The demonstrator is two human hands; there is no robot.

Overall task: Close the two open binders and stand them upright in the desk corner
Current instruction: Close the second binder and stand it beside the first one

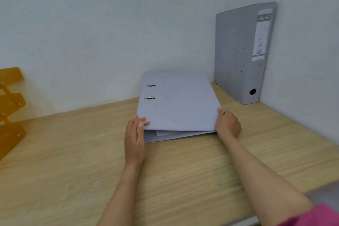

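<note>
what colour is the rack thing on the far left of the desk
Translucent amber-orange; the rack shows at the left edge of the head view.

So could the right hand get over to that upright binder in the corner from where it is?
Probably yes. The right hand grips the flat binder, but bare desk lies between it and the upright binder; nothing blocks the way.

Wooden desk (pixel 183 170) — two binders (pixel 178 101), rack (pixel 11 108)
</note>
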